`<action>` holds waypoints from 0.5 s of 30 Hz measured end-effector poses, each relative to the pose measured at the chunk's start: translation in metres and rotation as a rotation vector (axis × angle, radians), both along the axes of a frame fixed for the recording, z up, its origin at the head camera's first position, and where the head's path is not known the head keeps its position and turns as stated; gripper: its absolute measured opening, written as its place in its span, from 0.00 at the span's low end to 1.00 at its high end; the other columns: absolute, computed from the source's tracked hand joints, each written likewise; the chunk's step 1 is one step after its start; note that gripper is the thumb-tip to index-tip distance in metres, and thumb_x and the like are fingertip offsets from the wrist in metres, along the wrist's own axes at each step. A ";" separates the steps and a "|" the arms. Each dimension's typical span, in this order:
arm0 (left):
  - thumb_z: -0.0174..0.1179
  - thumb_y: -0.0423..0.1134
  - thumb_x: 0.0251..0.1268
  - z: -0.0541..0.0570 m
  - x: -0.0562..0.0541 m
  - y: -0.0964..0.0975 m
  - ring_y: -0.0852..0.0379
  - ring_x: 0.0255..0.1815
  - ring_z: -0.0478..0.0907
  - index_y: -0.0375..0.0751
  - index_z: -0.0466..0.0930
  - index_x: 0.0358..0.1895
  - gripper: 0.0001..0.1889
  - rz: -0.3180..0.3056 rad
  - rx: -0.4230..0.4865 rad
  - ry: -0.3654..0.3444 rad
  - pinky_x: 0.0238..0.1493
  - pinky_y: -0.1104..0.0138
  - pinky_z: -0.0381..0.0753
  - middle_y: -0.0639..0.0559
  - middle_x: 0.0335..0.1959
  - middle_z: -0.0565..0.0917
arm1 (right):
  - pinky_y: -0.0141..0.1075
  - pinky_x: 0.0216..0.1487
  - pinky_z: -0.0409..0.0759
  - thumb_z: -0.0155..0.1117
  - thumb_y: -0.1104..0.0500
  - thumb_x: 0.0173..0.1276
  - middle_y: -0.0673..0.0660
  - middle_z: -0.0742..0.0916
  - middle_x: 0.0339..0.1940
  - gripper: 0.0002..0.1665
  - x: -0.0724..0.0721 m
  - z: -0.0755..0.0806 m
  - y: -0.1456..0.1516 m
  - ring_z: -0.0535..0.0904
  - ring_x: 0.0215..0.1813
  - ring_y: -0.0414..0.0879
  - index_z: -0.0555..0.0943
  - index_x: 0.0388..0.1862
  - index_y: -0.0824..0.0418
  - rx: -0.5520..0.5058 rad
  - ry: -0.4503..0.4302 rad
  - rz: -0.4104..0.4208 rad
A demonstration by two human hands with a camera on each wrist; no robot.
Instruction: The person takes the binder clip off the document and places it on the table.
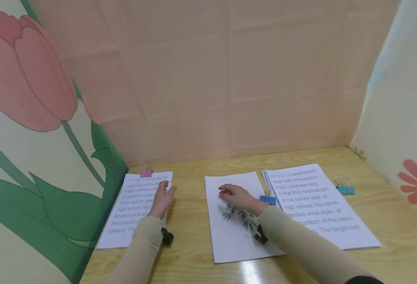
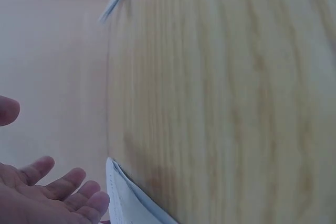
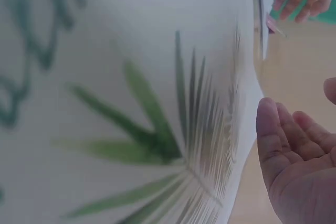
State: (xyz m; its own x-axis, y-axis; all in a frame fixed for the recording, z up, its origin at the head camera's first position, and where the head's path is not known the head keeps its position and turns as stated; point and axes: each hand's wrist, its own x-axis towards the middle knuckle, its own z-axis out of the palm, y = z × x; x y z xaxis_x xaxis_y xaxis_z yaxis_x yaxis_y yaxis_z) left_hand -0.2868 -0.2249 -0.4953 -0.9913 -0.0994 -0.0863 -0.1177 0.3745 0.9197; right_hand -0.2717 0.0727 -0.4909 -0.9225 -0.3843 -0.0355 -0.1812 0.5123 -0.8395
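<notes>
My left hand [image 1: 162, 201] hovers over the right side of a printed stack of paper [image 1: 114, 225], which has a pink binder clip [image 1: 146, 173] at its top. In the left wrist view its fingers [image 2: 71, 184] are loosely spread and hold nothing. Over the middle sheet [image 1: 230, 240], printed with green palm leaves [image 1: 245, 219], is my right hand [image 1: 242, 197]. Its fingers [image 3: 269, 124] are relaxed in the right wrist view, with nothing between them and the thumb. Part of the leaf print is hidden by that hand and forearm.
To the right lies another stack of printed sheets [image 1: 340, 232], its pages slightly fanned at the left edge. A blue binder clip [image 1: 268, 200] is between it and the middle sheet. A teal binder clip [image 1: 346, 190] sits at its right. Walls enclose the wooden table [image 1: 188, 236].
</notes>
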 end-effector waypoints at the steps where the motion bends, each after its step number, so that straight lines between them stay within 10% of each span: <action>1: 0.51 0.46 0.79 0.000 0.001 -0.002 0.31 0.79 0.54 0.33 0.55 0.79 0.33 0.001 -0.003 -0.005 0.76 0.41 0.54 0.30 0.79 0.57 | 0.46 0.54 0.83 0.59 0.59 0.79 0.65 0.85 0.56 0.24 0.001 0.001 -0.002 0.83 0.55 0.56 0.75 0.67 0.72 -0.005 -0.009 0.002; 15: 0.50 0.45 0.78 0.004 0.005 -0.018 0.31 0.79 0.53 0.33 0.55 0.78 0.33 0.027 -0.040 -0.014 0.76 0.42 0.53 0.29 0.79 0.55 | 0.38 0.45 0.85 0.57 0.61 0.78 0.66 0.86 0.55 0.24 0.006 0.000 -0.033 0.85 0.48 0.54 0.74 0.66 0.75 -0.064 -0.015 0.041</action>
